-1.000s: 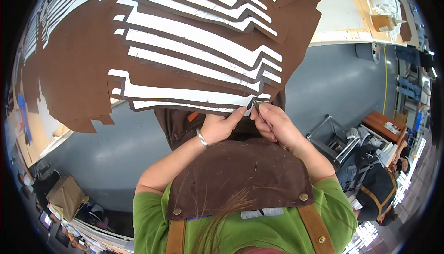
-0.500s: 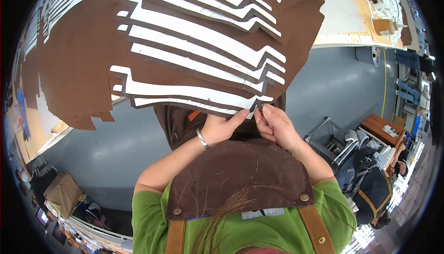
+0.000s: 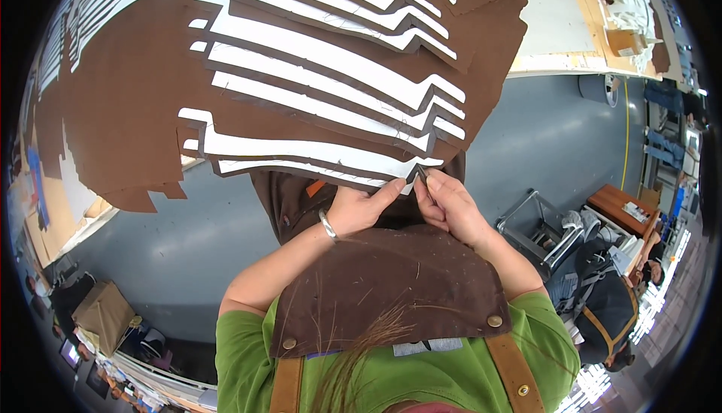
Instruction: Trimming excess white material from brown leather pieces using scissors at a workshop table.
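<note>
Several white strips line the brown cloth. Left grip pinches its near edge, thumb on top — the rest spreads ahead and leftward. Right grip, just beside, is closed on a small dark tool, kind unclear — tip near a strip's bend. Ahead, right of both grips: a table.

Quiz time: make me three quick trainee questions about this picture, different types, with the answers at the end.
1. Multiple choice: which wrist wears the silver bracelet? A) left B) right
2. True or false: the right hand pinches a small dark object close to the left hand.
3. Fill in the blank: the strips on the brown fabric are ____ in colour.

Key: 1. A; 2. True; 3. white.
</note>
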A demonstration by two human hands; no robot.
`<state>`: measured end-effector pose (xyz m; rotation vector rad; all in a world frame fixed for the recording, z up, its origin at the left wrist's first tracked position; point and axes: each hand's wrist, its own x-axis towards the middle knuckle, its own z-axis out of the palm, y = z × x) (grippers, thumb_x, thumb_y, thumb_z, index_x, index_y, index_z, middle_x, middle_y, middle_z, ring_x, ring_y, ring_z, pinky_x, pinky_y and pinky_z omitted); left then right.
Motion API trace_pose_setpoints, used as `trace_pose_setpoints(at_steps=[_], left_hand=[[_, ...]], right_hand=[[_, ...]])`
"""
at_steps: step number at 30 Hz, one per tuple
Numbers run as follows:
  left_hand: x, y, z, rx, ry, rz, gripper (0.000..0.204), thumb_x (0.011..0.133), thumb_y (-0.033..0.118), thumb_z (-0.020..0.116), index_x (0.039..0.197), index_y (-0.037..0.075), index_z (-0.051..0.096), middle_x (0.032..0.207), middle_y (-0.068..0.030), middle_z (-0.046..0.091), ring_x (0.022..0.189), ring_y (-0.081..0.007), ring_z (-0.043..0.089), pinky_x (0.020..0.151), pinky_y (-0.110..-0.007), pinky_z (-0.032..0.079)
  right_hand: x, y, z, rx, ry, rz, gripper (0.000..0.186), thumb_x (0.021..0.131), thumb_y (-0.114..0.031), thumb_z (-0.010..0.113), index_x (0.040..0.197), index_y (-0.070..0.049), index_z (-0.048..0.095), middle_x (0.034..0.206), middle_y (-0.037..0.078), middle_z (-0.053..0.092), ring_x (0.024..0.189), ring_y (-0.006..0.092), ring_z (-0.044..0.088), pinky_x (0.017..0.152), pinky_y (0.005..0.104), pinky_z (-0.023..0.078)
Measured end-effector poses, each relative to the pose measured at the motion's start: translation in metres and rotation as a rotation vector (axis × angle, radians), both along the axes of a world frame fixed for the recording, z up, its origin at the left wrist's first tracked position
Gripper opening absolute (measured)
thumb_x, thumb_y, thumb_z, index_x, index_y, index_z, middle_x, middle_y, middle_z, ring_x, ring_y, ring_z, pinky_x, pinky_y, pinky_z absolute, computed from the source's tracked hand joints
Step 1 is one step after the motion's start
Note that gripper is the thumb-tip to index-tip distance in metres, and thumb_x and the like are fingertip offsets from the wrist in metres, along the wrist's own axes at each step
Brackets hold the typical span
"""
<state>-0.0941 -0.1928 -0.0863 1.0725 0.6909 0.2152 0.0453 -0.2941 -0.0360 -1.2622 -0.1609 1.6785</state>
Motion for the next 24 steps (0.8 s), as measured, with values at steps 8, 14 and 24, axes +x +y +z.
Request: trace_pose_setpoints(at_steps=[8, 14, 24], left_hand=[[-0.0005, 0.0006, 0.0005, 0.008, 0.017, -0.017, 0.021, 0.082, 0.009, 0.058, 0.1, -0.001, 0.057, 0.09, -0.0047, 0.061, 0.081, -0.0112, 0.056, 0.071, -0.025, 0.046], [0.0001, 0.0008, 0.0016, -0.008, 0.029, -0.022, 0.022, 0.082, 0.01, 0.058, 0.101, -0.001, 0.057, 0.091, -0.0044, 0.061, 0.082, -0.011, 0.055, 0.071, -0.025, 0.046], [-0.0002, 0.0009, 0.0027, -0.052, 0.057, -0.01, 0.023, 0.082, 0.009, 0.059, 0.103, -0.001, 0.056, 0.093, -0.0045, 0.06, 0.082, -0.0103, 0.055, 0.071, -0.025, 0.046]], right_hand=[[0.0008, 0.0003, -0.0002, -0.007, 0.019, -0.005, 0.031, 0.092, -0.034, 0.038, 0.079, -0.007, 0.043, 0.051, -0.005, 0.028, 0.042, 0.0037, 0.021, 0.037, 0.0182, 0.019], [0.0034, -0.0007, -0.0028, -0.017, 0.041, 0.009, 0.03, 0.092, -0.034, 0.039, 0.078, -0.007, 0.043, 0.05, -0.005, 0.028, 0.04, 0.0039, 0.02, 0.036, 0.0186, 0.018], [0.0025, -0.0009, -0.0033, -0.007, 0.058, 0.006, 0.029, 0.092, -0.033, 0.039, 0.079, -0.007, 0.044, 0.051, -0.005, 0.028, 0.041, 0.0037, 0.02, 0.036, 0.0184, 0.017]])
